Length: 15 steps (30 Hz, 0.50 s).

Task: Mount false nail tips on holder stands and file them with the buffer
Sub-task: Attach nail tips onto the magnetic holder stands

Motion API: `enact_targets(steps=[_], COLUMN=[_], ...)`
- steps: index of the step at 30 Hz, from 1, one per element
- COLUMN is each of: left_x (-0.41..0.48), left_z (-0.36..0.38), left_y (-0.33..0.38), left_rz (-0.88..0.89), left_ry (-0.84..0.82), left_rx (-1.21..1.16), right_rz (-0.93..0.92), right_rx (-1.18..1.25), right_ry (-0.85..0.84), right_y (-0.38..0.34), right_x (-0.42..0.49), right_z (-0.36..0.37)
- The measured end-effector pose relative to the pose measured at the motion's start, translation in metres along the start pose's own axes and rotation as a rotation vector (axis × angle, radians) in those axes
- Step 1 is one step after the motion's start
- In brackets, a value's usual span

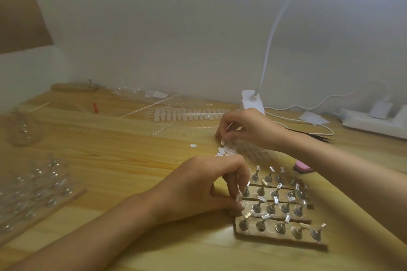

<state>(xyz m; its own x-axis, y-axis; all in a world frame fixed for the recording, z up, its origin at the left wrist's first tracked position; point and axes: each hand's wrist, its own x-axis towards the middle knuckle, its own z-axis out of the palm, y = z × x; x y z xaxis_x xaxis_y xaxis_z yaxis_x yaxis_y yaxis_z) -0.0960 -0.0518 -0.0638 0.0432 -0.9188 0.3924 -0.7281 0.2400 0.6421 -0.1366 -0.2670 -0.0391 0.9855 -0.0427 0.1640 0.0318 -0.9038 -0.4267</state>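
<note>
A wooden board (279, 238) with several small metal holder stands (271, 207) lies at the lower right of the table. My left hand (198, 187) is at the board's left edge, fingers curled, pinching a pale nail tip (238, 197) beside a stand. My right hand (246, 127) hovers further back, fingertips pinching at a sheet of white oval stickers (226, 150). One loose white oval (193, 145) lies on the table. A pink buffer (302, 167) lies right of the stands, partly hidden by my right forearm.
Strips of white nail tips (189, 114) lie at the back in clear packaging. More stands on a board (39, 191) are at the left edge. A white lamp base (252, 100), its cable and a power strip (374, 121) stand at the back right.
</note>
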Motion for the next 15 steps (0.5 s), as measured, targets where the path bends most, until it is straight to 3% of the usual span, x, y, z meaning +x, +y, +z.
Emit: enact_targets(steps=[3,7,10,15], left_x=[-0.001,0.001,0.004,0.003], left_z=[-0.002,-0.006,-0.003,0.004], left_y=[0.001,0.003,0.009,0.019], left_rz=[-0.032,-0.144,-0.077,-0.056], left_ry=[0.102,0.469,0.55,0.584], left_rx=[-0.097,-0.239,-0.169,-0.165], right_rz=[0.109,0.246,0.297,0.293], right_rx=[0.292,0.764,1.133,1.215], right_ry=[0.039,0.163,0.105,0.115], right_y=[-0.008,-0.031,-0.054,-0.084], right_x=[-0.011,-0.04,-0.069,-0.098], right_z=[-0.002,-0.012,-0.015,-0.005])
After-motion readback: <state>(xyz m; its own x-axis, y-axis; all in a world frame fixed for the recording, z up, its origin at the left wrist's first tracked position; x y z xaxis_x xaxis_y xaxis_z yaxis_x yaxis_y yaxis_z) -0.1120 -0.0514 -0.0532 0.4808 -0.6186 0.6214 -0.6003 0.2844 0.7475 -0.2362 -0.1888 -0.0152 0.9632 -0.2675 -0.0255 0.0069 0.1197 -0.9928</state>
